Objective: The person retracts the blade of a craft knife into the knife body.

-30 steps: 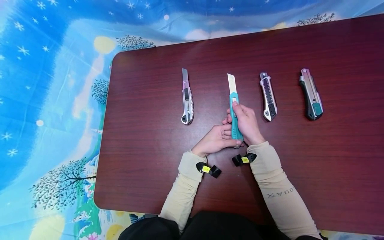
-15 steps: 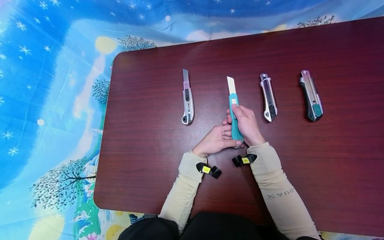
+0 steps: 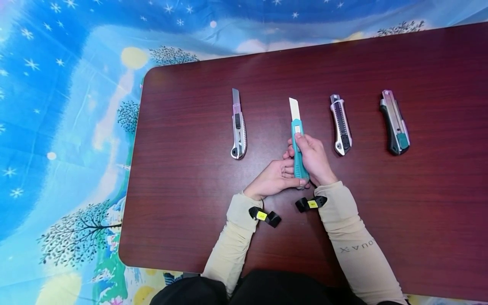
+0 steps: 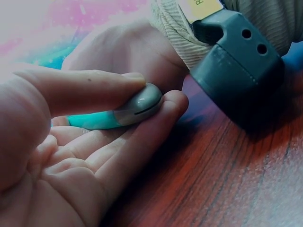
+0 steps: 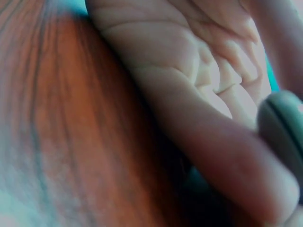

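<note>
A teal utility knife (image 3: 297, 148) with its broad blade (image 3: 294, 109) extended points away from the person in the head view. My right hand (image 3: 315, 159) grips it around the middle, the thumb lying on top close to the pale slider. At the butt, my left hand (image 3: 272, 178) holds the knife between thumb and fingers. In the left wrist view the left thumb (image 4: 94, 87) presses on the rounded grey end cap (image 4: 142, 105), with the fingers beneath. Part of that end cap (image 5: 281, 127) shows at the edge of the right wrist view, beside a blurred fingertip.
On the dark red table (image 3: 183, 169) lie a silver utility knife (image 3: 239, 135) with extended blade at left, a grey-and-black one (image 3: 341, 125) and a black-and-green one (image 3: 396, 123) at right. A patterned blue cloth (image 3: 76, 106) surrounds the table's far and left edges.
Blade tip and right thumb have shifted slightly toward the person since one second ago. The head view has also shifted a little. Both hands keep their hold.
</note>
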A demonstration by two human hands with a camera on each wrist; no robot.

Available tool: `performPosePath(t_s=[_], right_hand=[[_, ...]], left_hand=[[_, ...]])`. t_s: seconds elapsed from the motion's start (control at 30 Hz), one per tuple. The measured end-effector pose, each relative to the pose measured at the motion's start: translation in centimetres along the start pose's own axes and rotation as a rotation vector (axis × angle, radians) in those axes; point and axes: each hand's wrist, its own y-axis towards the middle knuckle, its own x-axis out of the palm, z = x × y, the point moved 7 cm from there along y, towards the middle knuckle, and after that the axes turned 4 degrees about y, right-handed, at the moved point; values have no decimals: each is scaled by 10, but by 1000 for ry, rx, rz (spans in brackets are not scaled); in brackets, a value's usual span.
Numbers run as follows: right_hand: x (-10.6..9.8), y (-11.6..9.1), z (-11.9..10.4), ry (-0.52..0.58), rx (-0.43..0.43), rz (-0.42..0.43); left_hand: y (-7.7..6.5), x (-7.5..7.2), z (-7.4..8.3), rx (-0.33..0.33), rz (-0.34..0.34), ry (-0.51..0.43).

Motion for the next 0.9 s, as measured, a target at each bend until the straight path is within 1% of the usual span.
performPosePath(t_s=[0.13,0.23,0.37,0.5,0.6,0.67,0.7,0.83,0.9], right_hand=[[0,-1,0,3,4,-6],[0,-1,0,8,1,-11],[1,0,0,4,-14,-22],[2,0,0,-20,-26,-32],[1,0,0,-34,-30,-30],[1,0,0,-35,-29,-25],[1,0,0,-31,-27,-21],[0,1,1,-7,-11,-8],[-1,0,2,8,0,-7]], left_hand=[[0,0,0,2,-5,-14],[0,0,-2,9,-3,7],[3,-2,-12,21,-4,9],[6,-4,-22,29,10,15],[7,-5,-22,25,18,11],[7,-5,-22,21,14,-7],[7,-5,-22,20,13,-15],[7,-5,-21,22,22,15],[7,-5,-20,19,19,-3]])
